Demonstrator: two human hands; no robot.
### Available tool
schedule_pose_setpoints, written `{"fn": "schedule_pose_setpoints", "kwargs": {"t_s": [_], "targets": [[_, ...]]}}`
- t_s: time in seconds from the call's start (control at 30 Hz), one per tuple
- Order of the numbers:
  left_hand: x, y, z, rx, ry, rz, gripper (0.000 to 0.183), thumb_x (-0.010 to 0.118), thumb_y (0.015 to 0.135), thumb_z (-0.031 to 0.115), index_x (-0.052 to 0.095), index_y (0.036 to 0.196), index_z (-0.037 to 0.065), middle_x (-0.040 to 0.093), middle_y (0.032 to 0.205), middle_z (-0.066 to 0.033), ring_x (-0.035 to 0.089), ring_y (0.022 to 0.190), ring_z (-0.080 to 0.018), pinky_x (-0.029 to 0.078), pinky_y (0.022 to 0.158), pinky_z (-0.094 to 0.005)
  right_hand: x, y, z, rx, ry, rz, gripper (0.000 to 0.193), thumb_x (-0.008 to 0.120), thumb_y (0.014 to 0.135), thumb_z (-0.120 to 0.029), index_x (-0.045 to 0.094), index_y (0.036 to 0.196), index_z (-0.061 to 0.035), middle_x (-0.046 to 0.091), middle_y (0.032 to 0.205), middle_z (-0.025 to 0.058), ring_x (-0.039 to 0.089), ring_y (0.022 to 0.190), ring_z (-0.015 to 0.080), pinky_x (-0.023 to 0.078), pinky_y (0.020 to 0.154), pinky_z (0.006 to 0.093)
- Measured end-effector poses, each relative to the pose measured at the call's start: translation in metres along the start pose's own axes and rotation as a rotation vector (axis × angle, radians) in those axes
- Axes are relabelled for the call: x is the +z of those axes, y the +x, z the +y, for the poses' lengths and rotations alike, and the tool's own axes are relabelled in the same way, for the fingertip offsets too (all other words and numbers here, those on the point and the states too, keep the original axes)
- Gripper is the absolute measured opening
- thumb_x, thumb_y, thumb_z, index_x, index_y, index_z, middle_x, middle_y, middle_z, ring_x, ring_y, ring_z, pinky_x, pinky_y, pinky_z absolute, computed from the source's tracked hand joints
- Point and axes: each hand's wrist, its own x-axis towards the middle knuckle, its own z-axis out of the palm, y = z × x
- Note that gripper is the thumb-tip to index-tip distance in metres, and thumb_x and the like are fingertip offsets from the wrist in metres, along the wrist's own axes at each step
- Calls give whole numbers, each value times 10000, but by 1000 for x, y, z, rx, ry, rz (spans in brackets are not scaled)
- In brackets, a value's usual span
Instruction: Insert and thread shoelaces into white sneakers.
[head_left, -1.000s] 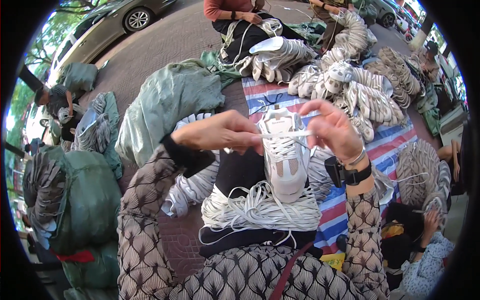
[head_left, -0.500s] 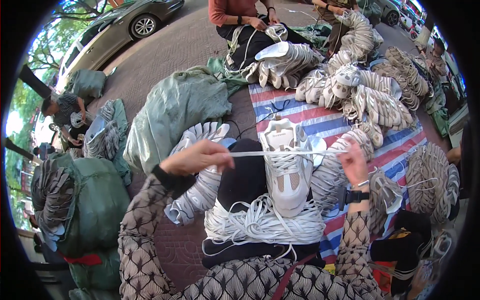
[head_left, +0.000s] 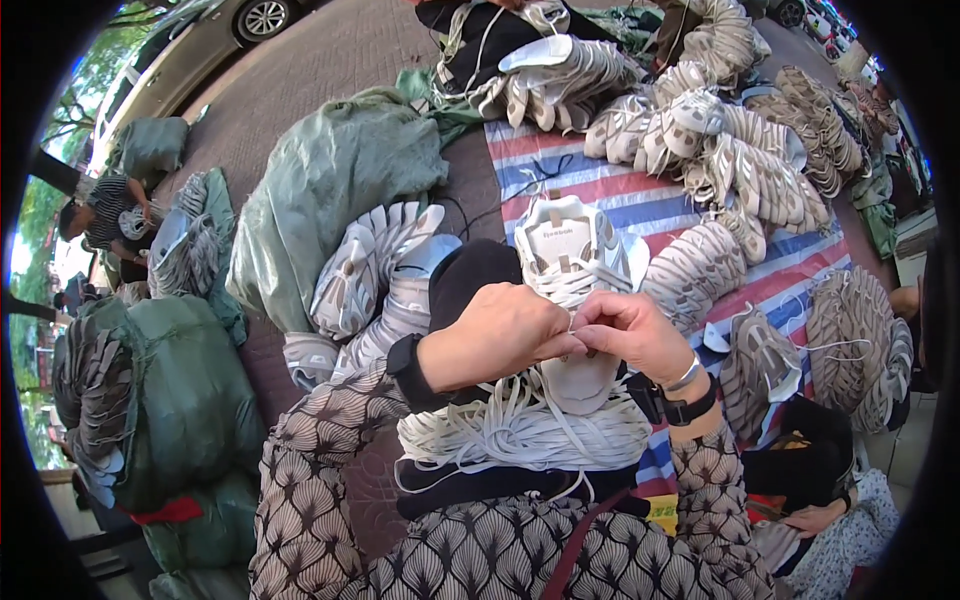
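A white and beige shoe upper [head_left: 562, 248] lies on my lap, toe toward me, with white lacing across its front. My left hand [head_left: 505, 335] and my right hand [head_left: 638, 335] meet above it, thumbs and fingertips pinched together. A bit of white shoelace [head_left: 573, 322] shows between the fingertips; most of it is hidden by the fingers. Both hands cover the middle of the upper, and its pale toe [head_left: 582, 388] shows below them. Closer to me, a thick bundle of loose white laces [head_left: 520, 437] rests across my thighs.
Stacked shoe uppers [head_left: 695, 275] lie on a striped sheet [head_left: 650, 185] to the right, with more uppers [head_left: 350, 275] at left. A large green sack [head_left: 335, 190] stands beyond those. Full green bags [head_left: 195, 400] stand far left. Other people sit nearby, one with a hand [head_left: 815, 518] at lower right.
My hands were apart with the white shoelace stretched between them; they have come together above the shoe upper. The view has shifted slightly, so the far person is mostly out of frame.
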Motion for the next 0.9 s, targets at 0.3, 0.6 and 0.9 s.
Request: {"fn": "schedule_pose_setpoints", "kwargs": {"t_s": [0.3,0.6,0.9], "targets": [[25,21,-42,-15,5,559,120,662,745,161,618,843,107,564,849,-29,512,971,-245,375,817,-387,-12,32,-3,-147,-577,520,78,650,817,-64,633,888,-35,603,746,-10,548,659,66,437,586,229],[34,34,-54,-15,118,502,116,705,678,180,633,734,109,597,775,-35,538,919,-237,340,875,-401,-25,52,-27,-233,-1316,315,36,592,785,-111,608,802,-83,579,791,94,593,720,301,461,613,405],[38,35,-56,-39,102,528,131,709,660,184,630,731,108,610,770,-39,537,931,-239,343,869,-395,-33,69,-24,-274,-1174,118,63,603,750,-75,571,773,-26,556,815,129,573,813,333,457,694,415]]}}
